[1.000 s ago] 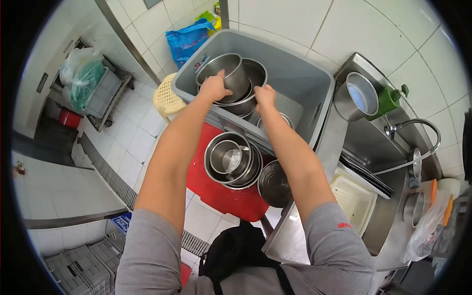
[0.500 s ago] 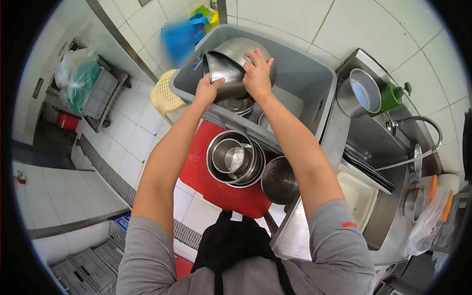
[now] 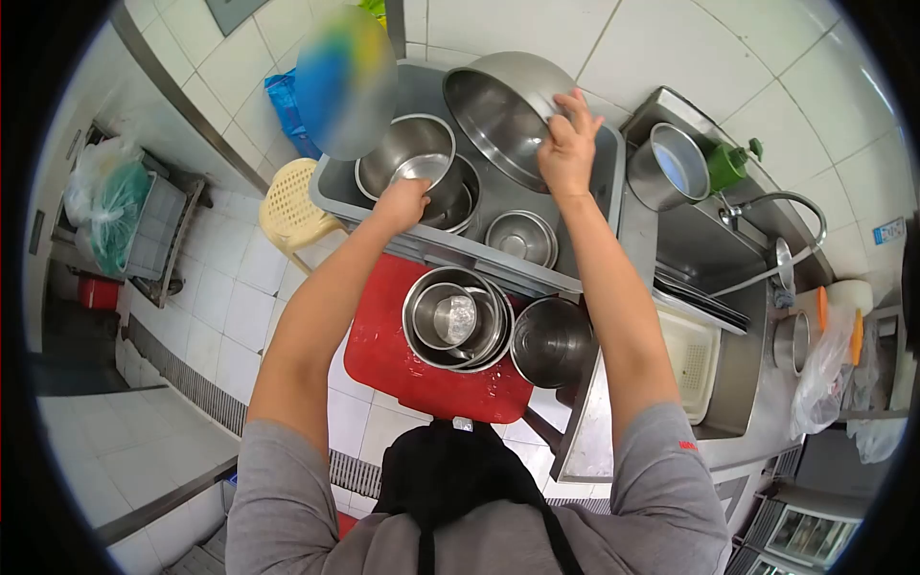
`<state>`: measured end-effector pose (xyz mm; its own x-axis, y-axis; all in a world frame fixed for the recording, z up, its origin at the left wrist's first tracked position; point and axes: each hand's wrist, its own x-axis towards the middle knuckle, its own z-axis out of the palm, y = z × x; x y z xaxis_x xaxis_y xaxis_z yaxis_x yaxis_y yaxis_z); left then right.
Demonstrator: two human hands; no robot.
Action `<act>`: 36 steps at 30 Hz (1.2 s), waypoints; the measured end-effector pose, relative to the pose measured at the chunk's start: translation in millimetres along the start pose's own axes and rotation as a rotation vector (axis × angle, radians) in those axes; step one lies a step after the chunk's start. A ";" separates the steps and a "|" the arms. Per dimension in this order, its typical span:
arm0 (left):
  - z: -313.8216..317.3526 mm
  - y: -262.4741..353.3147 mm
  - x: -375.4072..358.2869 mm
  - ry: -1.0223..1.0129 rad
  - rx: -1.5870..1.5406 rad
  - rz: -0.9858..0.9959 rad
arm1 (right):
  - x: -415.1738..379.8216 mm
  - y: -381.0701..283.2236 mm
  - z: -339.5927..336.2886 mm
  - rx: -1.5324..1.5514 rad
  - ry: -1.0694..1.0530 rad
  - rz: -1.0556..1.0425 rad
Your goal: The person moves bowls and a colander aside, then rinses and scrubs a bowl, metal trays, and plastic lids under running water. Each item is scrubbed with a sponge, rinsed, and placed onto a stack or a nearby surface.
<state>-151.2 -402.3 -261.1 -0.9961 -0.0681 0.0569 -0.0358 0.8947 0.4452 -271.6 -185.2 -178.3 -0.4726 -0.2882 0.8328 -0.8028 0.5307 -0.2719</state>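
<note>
I see the left hand [image 3: 402,204] closed on the near rim of a deep pot [image 3: 407,158], gripping its lower right edge. The right hand [image 3: 567,149] grasps the right side of a big bowl [image 3: 503,115], fingers half spread, a couple of them crooked away from the metal. Both pieces are at the top centre of my view, over the grey tub [image 3: 335,185]. Partly under the pot I make out a pan [image 3: 467,196]; I cannot tell whether they touch. Small bowls [image 3: 520,235] lie in the tub, right of the pan. A blurred blue-and-yellow patch hides the tub's upper left corner from me, and the right forearm blocks part of its front right corner. Nearer, at centre, nested pots [image 3: 441,316] sit on a red stool [image 3: 383,359], with a dark pan [image 3: 551,340] just beside them. Right of the tub, another pot [image 3: 666,171] tilts by the tap [image 3: 786,196]. The big bowl is dull steel, tipped with its hollow toward lower left; the deep pot shows a shiny interior.
</note>
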 end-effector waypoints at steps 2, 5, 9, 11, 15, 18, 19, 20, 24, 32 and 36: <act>0.1 1.5 5.9 -0.063 0.037 0.041 | 2.7 -2.7 -37.5 0.097 0.119 0.056; 2.4 3.4 17.7 -0.220 0.177 0.096 | 4.0 2.1 -103.3 0.089 0.200 0.221; 20.5 -11.5 43.3 -0.452 0.374 0.077 | -9.9 16.1 -198.9 0.030 0.306 0.417; 12.6 3.8 40.5 -0.455 0.328 0.096 | -22.6 13.7 -253.2 0.502 0.440 0.917; -8.1 64.5 48.0 -0.197 0.160 0.228 | -90.7 53.5 -354.7 0.445 0.540 1.083; -17.5 177.7 40.1 -0.007 -0.016 0.504 | -148.5 98.3 -404.2 0.419 0.736 0.948; -9.7 216.3 37.0 0.018 -0.089 0.589 | -160.9 114.7 -410.8 0.410 0.749 0.952; 3.8 254.9 33.1 0.020 -0.081 0.695 | -171.0 129.7 -416.7 0.332 0.779 0.933; 83.5 393.3 25.0 -0.055 0.033 1.078 | -228.8 230.4 -430.5 -0.010 0.793 0.840; 227.7 522.7 91.0 -0.219 0.822 0.775 | -212.7 272.0 -456.4 0.183 0.730 0.543; 272.7 573.0 82.7 -0.253 0.502 0.585 | -205.1 298.2 -458.5 0.389 0.810 0.427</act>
<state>-276.2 225.1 -244.9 -0.8509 0.5201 -0.0739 0.5241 0.8501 -0.0518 -247.4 397.6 -209.1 -0.4752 0.5738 0.6671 -0.7552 0.1231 -0.6438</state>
